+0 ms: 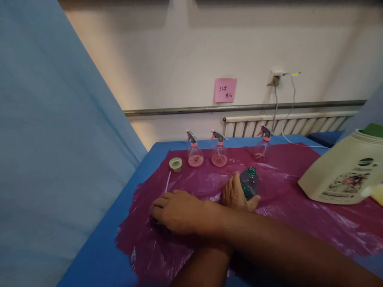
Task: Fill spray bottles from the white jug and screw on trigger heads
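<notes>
**Green bottle (pixel 251 184) in the left hand (pixel 235 194), arms crossed**

The left hand grasps the bottle around its body, the thumb on the near side, the uncapped neck standing clear above the fingers. The right hand (pixel 179 211) reaches across over the left forearm, its fingers bent down over a dark thing (pixel 157 223); whether it grips this or only rests on it, I cannot tell.

Just beyond the right hand's fingers lies a white straw (pixel 168 182), and past that a small cup (pixel 175 164). Beyond both hands stand two sprayers (pixel 195 154) (pixel 219 154) with pink liquid; a third sprayer (pixel 262 148) stands beyond the left hand. Well to the left hand's right is a cream jug (pixel 335 171). Purple sheet (pixel 284 179) spreads under both hands.
</notes>
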`<state>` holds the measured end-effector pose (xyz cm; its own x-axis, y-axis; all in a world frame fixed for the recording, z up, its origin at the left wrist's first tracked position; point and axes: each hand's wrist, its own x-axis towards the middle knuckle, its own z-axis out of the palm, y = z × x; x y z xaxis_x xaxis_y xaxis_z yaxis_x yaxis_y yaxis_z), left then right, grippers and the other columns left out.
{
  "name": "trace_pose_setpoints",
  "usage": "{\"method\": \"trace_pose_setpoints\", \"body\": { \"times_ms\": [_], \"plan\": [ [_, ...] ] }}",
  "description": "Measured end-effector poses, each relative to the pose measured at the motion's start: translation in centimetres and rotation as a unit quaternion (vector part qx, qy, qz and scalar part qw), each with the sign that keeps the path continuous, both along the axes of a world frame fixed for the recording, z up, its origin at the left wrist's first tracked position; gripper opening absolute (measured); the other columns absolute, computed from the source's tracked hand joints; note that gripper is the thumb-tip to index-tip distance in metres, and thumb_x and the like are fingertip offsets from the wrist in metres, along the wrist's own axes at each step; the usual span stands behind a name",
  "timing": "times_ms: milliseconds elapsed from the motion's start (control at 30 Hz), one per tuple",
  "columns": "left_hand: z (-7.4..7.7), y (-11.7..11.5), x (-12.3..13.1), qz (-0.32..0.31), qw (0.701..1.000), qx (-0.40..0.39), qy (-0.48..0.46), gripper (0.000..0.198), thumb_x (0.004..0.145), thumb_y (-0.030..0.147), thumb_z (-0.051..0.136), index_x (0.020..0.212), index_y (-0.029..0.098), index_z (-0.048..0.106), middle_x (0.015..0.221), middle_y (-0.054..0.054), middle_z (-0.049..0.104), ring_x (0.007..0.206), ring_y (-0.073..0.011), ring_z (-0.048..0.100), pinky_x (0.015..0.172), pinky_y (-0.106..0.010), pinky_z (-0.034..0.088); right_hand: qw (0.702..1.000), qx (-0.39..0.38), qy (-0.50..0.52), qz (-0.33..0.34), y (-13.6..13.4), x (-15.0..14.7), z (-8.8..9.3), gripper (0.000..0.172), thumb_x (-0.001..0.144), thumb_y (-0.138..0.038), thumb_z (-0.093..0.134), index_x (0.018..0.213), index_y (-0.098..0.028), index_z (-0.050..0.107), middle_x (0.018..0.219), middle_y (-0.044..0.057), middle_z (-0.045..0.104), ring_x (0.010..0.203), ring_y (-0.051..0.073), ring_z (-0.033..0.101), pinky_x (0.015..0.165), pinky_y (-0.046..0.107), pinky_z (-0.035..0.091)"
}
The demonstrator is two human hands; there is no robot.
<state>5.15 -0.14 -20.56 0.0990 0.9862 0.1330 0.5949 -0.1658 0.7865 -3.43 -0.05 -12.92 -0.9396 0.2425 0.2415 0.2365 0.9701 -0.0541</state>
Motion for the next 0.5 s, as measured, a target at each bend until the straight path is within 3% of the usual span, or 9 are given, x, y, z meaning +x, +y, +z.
{"method": "trace_pose_setpoints", "body": {
  "times_ms": [100,200,300,500],
  "plan": [
    [0.1,0.1,0.0,0.006,1.0,0.005,0.003,0.103,0.08,0.033,0.091,0.17,0.022,0.044,0.17,-0.018,0.058,0.159,-0.0424,0.053,0.133,-0.059,0.043,1.0,0.009,-0.029,0.003,0.6,-1.0,-1.3,0.024,0.116,-0.023,0.058,0.129,-0.017,0.077,0.142,0.008,0.078,0.117,0.027,0.076,0.086,0.043,0.062],
    [-0.4,0.3,0.1,0.013,1.0,0.013,0.012,0.104,0.077,0.032,0.093,0.169,0.02,0.046,0.166,-0.02,0.061,0.156,-0.0432,0.056,0.131,-0.059,0.045,0.999,0.014,-0.042,-0.001,1.0,-1.0,-1.5,0.028,0.116,-0.022,0.054,0.132,-0.016,0.077,0.135,0.008,0.08,0.116,0.029,0.076,0.077,0.042,0.064],
    [-0.8,0.6,-0.1,0.012,0.999,0.036,0.005,0.102,0.077,0.032,0.091,0.168,0.022,0.047,0.167,-0.019,0.061,0.156,-0.0425,0.057,0.132,-0.059,0.045,0.999,0.011,-0.05,-0.008,1.5,-0.9,-1.0,0.027,0.115,-0.02,0.056,0.129,-0.015,0.078,0.127,0.01,0.081,0.115,0.028,0.076,0.071,0.039,0.063],
    [-1.0,1.1,-0.8,0.012,0.997,0.077,-0.012,0.095,0.082,0.033,0.087,0.167,0.022,0.047,0.166,-0.019,0.061,0.156,-0.0411,0.057,0.132,-0.058,0.045,1.0,0.026,-0.005,-0.005,1.1,-0.2,1.2,0.021,0.115,-0.019,0.058,0.119,-0.016,0.078,0.117,0.01,0.081,0.109,0.025,0.075,0.077,0.036,0.062]
  ]
}}
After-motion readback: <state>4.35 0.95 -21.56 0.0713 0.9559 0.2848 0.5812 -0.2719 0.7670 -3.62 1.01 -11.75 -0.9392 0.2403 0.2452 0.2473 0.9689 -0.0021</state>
